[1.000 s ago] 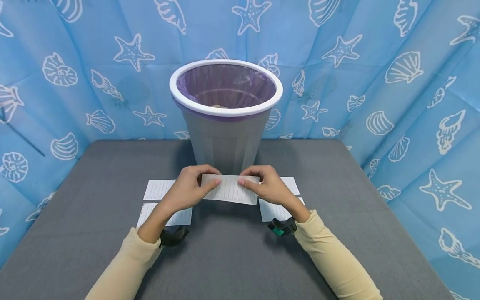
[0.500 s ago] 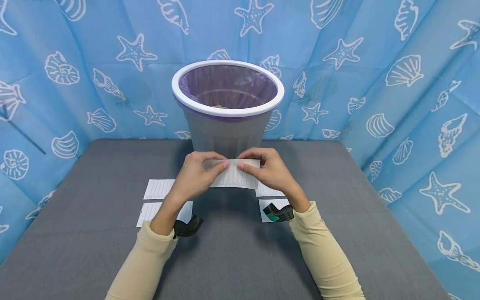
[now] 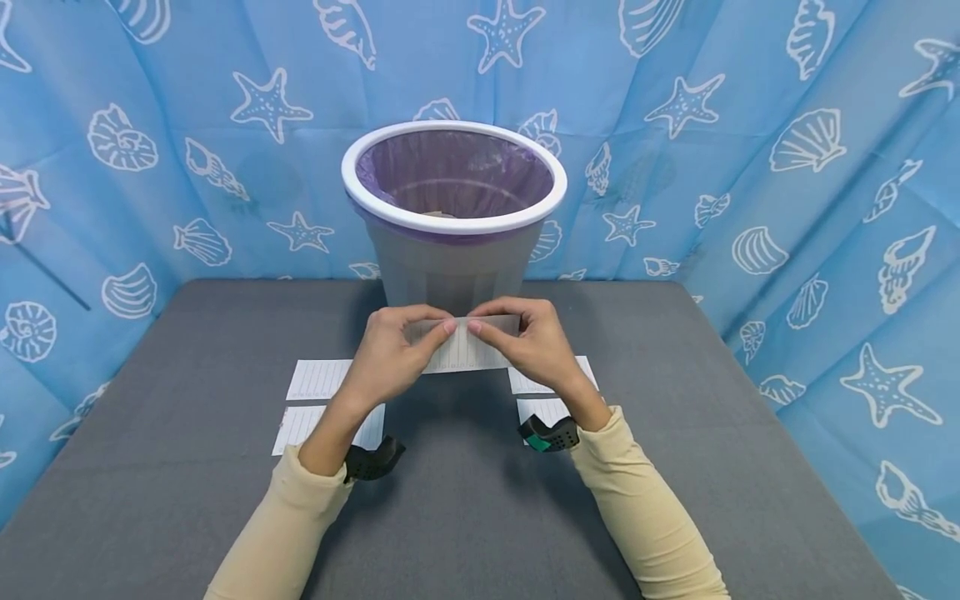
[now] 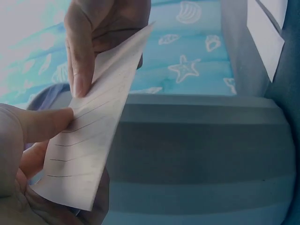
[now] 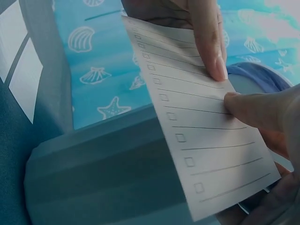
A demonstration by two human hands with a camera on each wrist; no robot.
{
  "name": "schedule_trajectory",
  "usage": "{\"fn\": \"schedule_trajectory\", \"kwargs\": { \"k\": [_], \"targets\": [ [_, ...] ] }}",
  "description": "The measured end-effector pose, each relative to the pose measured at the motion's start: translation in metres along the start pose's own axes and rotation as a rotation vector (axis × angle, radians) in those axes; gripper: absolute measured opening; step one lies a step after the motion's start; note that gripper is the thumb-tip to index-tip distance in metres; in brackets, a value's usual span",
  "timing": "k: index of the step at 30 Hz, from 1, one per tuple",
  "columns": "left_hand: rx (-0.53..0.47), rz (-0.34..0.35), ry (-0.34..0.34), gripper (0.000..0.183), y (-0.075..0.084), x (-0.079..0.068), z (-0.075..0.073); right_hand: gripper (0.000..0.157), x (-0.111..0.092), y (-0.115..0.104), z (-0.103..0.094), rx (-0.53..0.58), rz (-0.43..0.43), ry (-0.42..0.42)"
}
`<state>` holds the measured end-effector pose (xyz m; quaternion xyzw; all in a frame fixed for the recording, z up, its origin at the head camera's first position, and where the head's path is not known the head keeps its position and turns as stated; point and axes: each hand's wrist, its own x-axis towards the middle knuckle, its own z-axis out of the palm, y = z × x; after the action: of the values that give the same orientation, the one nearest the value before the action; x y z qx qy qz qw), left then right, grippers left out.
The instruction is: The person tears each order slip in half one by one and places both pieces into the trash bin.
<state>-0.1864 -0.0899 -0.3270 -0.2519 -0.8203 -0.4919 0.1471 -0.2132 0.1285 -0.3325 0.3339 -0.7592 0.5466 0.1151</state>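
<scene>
A white slip of lined paper with small checkboxes, a checklist sheet [image 5: 187, 117], is held up in front of the grey bin. My left hand [image 3: 393, 346] pinches its top edge between thumb and fingers, left of the middle. Close beside it, my right hand [image 3: 528, 342] pinches the same edge; the two thumb tips are only a little apart. In the left wrist view the sheet [image 4: 89, 136] is slightly bent between the hands. Both hands cover the sheet's outer ends in the head view.
Two more lined sheets [image 3: 318, 379] lie on the grey table at left, partly under the left arm. Two others [image 3: 540, 408] lie at right beneath the right wrist. Behind the hands stands a trash bin [image 3: 450, 267] with a white rim and purple liner. A blue shell-print curtain [image 3: 300, 192] hangs behind.
Both hands have lifted the sheet up and toward the bin since a second ago. Their thumbs have drawn closer together at the middle of its top edge.
</scene>
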Motion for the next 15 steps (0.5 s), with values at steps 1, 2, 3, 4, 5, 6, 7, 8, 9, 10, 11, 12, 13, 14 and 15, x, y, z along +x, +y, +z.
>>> {"fn": "schedule_trajectory", "kwargs": {
  "k": [1,2,3,4,5,6,7,8,9,10,11,12,13,14,15],
  "targets": [
    [-0.008,0.003,0.002,0.019,0.0001,-0.0001,0.0000,0.009,0.0000,-0.0003,0.0005,-0.003,-0.004,0.005],
    [-0.013,0.005,0.003,0.019,0.0002,-0.0001,0.0000,0.009,0.0002,-0.0004,0.0009,-0.003,-0.010,0.008],
    [-0.016,0.007,0.004,0.018,0.0001,-0.0001,0.0000,0.009,0.0002,-0.0005,0.0013,-0.004,-0.016,0.012],
    [-0.020,0.009,0.003,0.018,0.0002,-0.0001,0.0000,0.009,0.0003,-0.0007,0.0016,-0.006,-0.022,0.015],
    [-0.021,0.009,0.001,0.018,0.0002,-0.0001,0.0000,0.009,0.0001,-0.0011,0.0018,-0.007,-0.028,0.018],
    [-0.021,0.009,0.000,0.018,0.0002,-0.0001,-0.0001,0.009,0.0001,-0.0013,0.0021,-0.010,-0.034,0.020],
    [-0.021,0.009,-0.002,0.018,0.0002,0.0000,0.0000,0.009,0.0001,-0.0014,0.0023,-0.014,-0.039,0.022],
    [-0.021,0.008,-0.005,0.018,0.0003,0.0000,0.0000,0.009,0.0000,-0.0016,0.0024,-0.016,-0.043,0.023],
    [-0.021,0.007,-0.007,0.018,0.0003,0.0000,0.0000,0.009,-0.0001,-0.0015,0.0024,-0.020,-0.046,0.026],
    [-0.023,0.006,-0.009,0.018,0.0006,-0.0001,0.0000,0.008,-0.0001,-0.0018,0.0023,-0.025,-0.049,0.027],
    [-0.025,0.004,-0.011,0.018,0.0007,-0.0002,0.0000,0.007,-0.0003,-0.0019,0.0023,-0.029,-0.052,0.028],
    [-0.028,0.002,-0.012,0.018,0.0011,-0.0004,0.0000,0.007,-0.0003,-0.0018,0.0023,-0.033,-0.054,0.029],
    [-0.029,0.001,-0.013,0.018,0.0014,-0.0005,0.0001,0.007,-0.0003,-0.0019,0.0023,-0.037,-0.056,0.028],
    [-0.029,-0.001,-0.013,0.018,0.0017,-0.0006,0.0000,0.006,-0.0003,-0.0021,0.0023,-0.041,-0.058,0.027],
    [-0.029,-0.002,-0.011,0.017,0.0020,-0.0007,0.0000,0.006,-0.0003,-0.0021,0.0023,-0.047,-0.059,0.025]
  ]
}}
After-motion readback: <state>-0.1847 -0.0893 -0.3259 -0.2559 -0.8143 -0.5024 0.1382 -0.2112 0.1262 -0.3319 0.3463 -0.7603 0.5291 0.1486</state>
